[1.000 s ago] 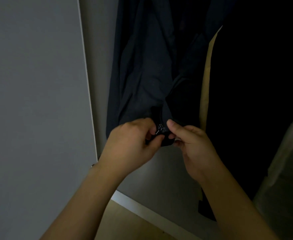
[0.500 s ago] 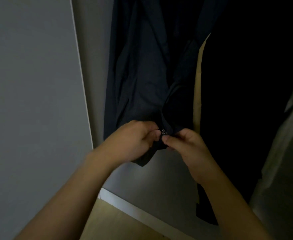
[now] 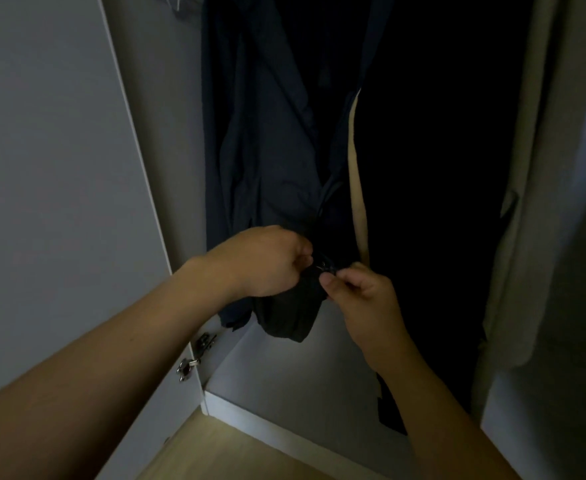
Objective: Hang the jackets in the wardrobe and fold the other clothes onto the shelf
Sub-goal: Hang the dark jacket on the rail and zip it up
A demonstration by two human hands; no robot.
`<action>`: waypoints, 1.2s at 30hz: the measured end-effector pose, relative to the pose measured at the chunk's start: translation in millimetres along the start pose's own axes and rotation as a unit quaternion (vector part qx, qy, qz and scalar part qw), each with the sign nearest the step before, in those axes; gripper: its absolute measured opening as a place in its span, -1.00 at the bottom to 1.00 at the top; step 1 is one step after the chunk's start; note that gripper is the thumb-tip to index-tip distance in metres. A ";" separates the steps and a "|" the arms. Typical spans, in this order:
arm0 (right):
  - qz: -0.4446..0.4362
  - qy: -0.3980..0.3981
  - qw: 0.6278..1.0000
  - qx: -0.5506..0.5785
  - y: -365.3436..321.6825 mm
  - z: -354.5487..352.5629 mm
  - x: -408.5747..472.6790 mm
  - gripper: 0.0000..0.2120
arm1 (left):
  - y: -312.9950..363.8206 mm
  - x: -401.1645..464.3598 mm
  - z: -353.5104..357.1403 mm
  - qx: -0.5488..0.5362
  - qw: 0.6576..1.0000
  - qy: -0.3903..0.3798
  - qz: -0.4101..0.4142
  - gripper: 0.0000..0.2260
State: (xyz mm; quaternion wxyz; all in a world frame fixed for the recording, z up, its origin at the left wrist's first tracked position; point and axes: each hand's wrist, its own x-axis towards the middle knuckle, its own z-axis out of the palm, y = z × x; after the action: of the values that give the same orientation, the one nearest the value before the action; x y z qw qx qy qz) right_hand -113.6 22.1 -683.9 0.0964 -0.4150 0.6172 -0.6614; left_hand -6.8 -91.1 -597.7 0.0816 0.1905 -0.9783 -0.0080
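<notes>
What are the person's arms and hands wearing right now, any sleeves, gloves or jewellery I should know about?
Both forearms are bare up to the frame edge, with no sleeves in view. The left hand and the right hand are ungloved. No rings or watch show in the head view, though the light is dim and the fingers are partly hidden by the dark jacket.

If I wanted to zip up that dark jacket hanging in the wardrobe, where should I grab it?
Probably at the bottom front corners, coming from the front and below. The jacket hangs open, its two front edges meeting low at the small metal zipper. The left hand grips one hem side and the right hand pinches the other, on either side of the zipper.
</notes>
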 end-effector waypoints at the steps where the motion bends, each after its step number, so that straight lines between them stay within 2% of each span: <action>1: -0.008 0.009 1.000 0.000 1.2 1.5 -2.5 -0.78 | -0.9 3.0 1.8 0.011 1.000 -0.007 -0.005 -0.83; 4: 0.002 0.035 0.999 -0.004 9.1 4.2 -11.3 -0.76 | -7.2 11.8 1.5 0.075 0.997 -0.018 -0.021 -0.83; 7: 0.056 0.044 0.997 0.019 16.6 1.8 -13.8 -0.77 | -13.8 16.0 -5.4 0.108 0.993 0.008 -0.044 -0.82; 9: 0.103 0.024 0.993 0.057 17.9 0.8 -10.6 -0.79 | -11.3 18.6 -9.3 0.132 0.990 0.036 -0.025 -0.85; 11: 0.142 -0.012 0.979 0.149 15.0 1.5 -7.3 -0.88 | -4.7 20.8 -12.6 0.120 0.992 0.049 0.014 -0.94; 12: 0.153 -0.025 0.967 0.204 12.7 1.5 -6.5 -0.90 | 0.1 20.8 -13.7 0.095 0.994 0.040 0.032 -0.92; 14: 0.142 -0.007 0.951 0.275 12.5 0.2 -4.1 -0.78 | 8.2 19.3 -13.4 0.038 0.998 0.008 0.055 -0.88; 16: 0.103 0.023 0.952 0.286 15.3 -1.6 -3.5 -0.78 | 9.6 19.3 -12.8 0.039 0.997 0.005 0.067 -0.86; 18: 0.092 0.021 0.951 0.294 20.7 -0.7 -6.9 -0.79 | 4.5 23.6 -15.1 0.100 0.993 0.005 0.061 -0.87; 21: 0.126 0.031 0.937 0.325 36.3 -1.9 -16.4 -0.78 | -6.8 41.7 -28.4 0.220 0.974 0.011 0.053 -0.95; 25: 0.197 0.045 0.925 0.321 63.3 -17.6 -28.7 -0.66 | -19.4 66.8 -54.9 0.326 0.941 0.084 -0.021 -0.76; 27: 0.313 0.026 0.906 0.283 71.8 -24.0 -28.9 -0.66 | -17.2 72.6 -60.0 0.317 0.939 0.125 -0.048 -0.78; 28: 0.376 -0.003 0.898 0.228 71.8 -25.5 -26.6 -0.68 | -11.0 73.3 -58.7 0.302 0.944 0.123 -0.045 -0.84; 30: 0.436 -0.101 0.894 0.020 64.1 -26.3 -14.1 -0.64 | 7.2 73.3 -49.3 0.269 0.959 0.087 -0.005 -0.94; 32: 0.346 -0.167 0.899 -0.210 46.6 -23.9 10.5 -0.54 | 22.4 71.7 -44.1 0.255 0.964 0.056 0.047 -0.90; 33: 0.279 -0.166 0.899 -0.294 33.5 -21.4 25.2 -0.47 | 24.5 70.8 -44.9 0.238 0.968 0.052 0.058 -0.89; 34: 0.223 -0.147 0.901 -0.341 18.5 -18.7 40.7 -0.39 | 23.7 70.3 -47.9 0.212 0.974 0.052 0.059 -0.90; 36: 0.140 -0.112 0.919 -0.350 -9.5 -10.8 69.6 -0.32 | 18.5 71.3 -56.2 0.165 0.982 0.063 0.063 -0.92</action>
State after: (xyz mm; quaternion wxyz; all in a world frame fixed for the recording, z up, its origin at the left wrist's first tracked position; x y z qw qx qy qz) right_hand -161.4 -12.4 -644.3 0.1048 -0.4027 0.8465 -0.3321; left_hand -69.7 -99.7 -530.3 0.1112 0.1396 -0.9691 0.1706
